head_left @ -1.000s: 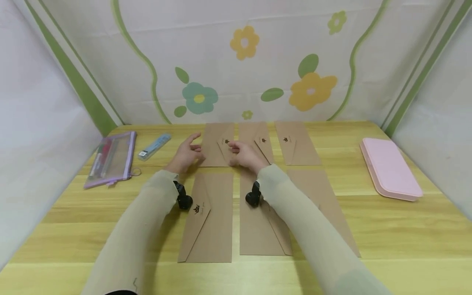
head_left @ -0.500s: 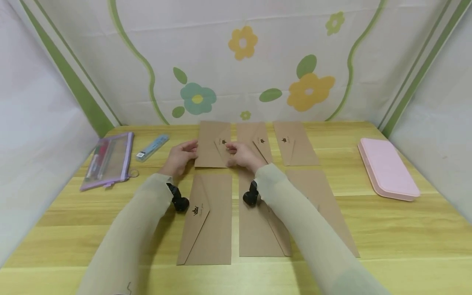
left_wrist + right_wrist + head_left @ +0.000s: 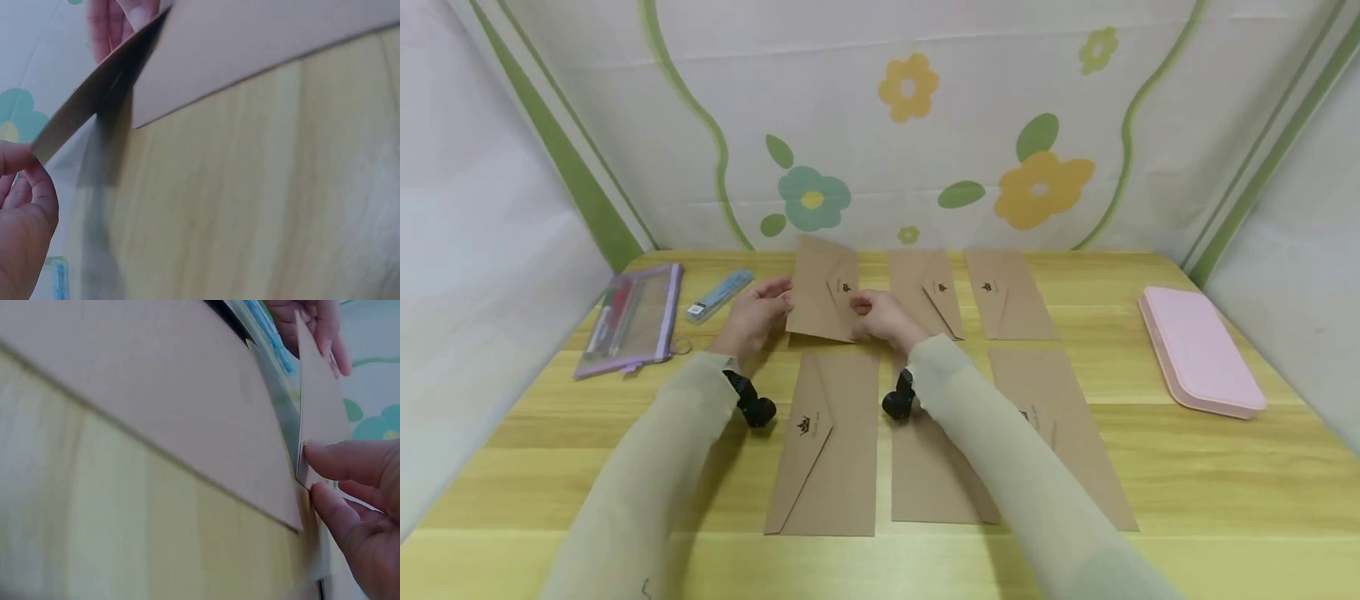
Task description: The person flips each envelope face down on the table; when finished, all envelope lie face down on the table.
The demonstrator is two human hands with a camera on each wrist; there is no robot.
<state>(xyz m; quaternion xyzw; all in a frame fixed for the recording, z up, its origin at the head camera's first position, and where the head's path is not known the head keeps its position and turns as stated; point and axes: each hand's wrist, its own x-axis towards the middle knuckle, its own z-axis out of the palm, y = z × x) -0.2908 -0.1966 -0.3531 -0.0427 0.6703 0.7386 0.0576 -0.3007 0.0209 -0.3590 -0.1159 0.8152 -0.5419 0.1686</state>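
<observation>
Both hands hold a brown kraft envelope [image 3: 816,292] at the back left, its pointed flap and small crown print facing up. My left hand [image 3: 754,315] pinches its left edge between thumb and fingers, as the left wrist view shows up close. At the opposite side, my right hand [image 3: 365,500] pinches the lower corner by the flap. The envelope is tilted, and its near edge stands off the wooden table. Directly in front of it lies another envelope [image 3: 846,475], flat, with its flap toward the left.
Two more envelopes lie in the back row, one in the middle [image 3: 910,275] and one at right [image 3: 1026,300]. Nearer, a middle envelope [image 3: 921,475] and a right envelope [image 3: 1086,450] lie partly under my right arm. A mesh pen pouch [image 3: 651,321], a blue case [image 3: 718,296] and a pink case [image 3: 1202,350] flank them.
My left hand has closed on the envelope's left edge. The envelope has risen off the table, tilted and shifted left, and my right hand has moved slightly left with it.
</observation>
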